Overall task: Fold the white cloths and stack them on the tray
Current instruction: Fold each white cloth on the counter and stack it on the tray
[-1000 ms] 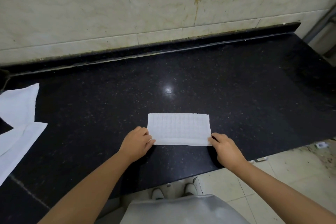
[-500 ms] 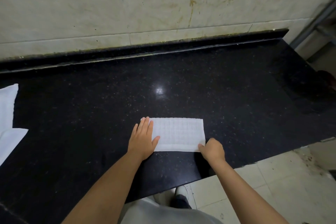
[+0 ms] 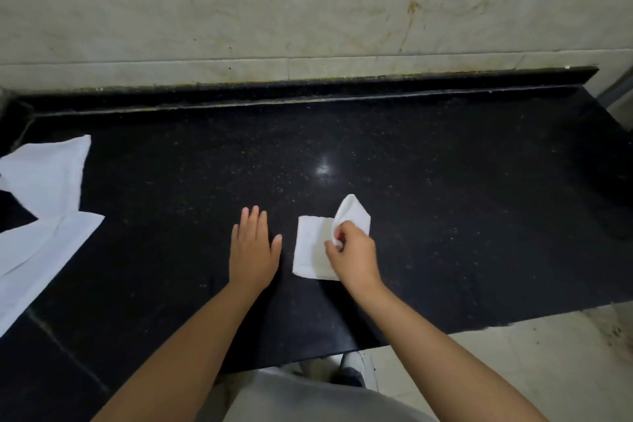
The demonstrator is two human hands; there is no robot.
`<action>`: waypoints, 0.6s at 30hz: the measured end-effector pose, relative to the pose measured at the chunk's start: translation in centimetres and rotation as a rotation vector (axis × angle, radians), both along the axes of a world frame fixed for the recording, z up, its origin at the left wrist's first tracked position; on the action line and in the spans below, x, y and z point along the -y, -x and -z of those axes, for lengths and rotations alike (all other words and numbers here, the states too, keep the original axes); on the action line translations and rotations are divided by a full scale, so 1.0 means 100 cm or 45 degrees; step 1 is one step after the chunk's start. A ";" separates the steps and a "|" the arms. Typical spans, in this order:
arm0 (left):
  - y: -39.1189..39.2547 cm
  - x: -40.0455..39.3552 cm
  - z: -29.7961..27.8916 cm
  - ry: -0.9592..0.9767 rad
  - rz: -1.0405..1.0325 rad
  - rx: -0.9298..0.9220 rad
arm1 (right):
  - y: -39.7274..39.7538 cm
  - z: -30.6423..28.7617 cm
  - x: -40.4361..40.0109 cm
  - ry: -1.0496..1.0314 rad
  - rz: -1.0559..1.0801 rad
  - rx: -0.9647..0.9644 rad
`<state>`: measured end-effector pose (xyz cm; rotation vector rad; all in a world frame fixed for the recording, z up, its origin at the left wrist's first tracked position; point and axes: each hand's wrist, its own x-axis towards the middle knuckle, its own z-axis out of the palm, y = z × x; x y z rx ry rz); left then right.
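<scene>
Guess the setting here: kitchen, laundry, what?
Probably a kitchen or utility room: a black speckled stone counter against a stained marble-tiled wall, with a tiled floor below. No tray in view.

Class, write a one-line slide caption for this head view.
Right hand pinches the white cloth mid-fold; left hand lies flat beside it.

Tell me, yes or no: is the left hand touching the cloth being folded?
No. The left hand lies flat on the counter, apart from the cloth.

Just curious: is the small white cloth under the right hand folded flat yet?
Not yet. The right hand pinches the small cloth, whose right part stands raised off the counter.
</scene>
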<state>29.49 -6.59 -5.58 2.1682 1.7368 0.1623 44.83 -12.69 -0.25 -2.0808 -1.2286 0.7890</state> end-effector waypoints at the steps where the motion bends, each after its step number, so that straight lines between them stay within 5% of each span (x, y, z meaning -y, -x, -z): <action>1: 0.012 0.002 0.000 0.004 -0.034 -0.017 | 0.011 0.008 -0.004 0.035 -0.076 0.003; 10: 0.059 0.021 0.003 -0.003 -0.146 0.016 | 0.037 0.047 -0.009 0.277 -0.424 0.211; 18: 0.043 0.019 0.007 0.005 -0.072 0.044 | 0.030 0.043 -0.003 0.183 -0.539 0.274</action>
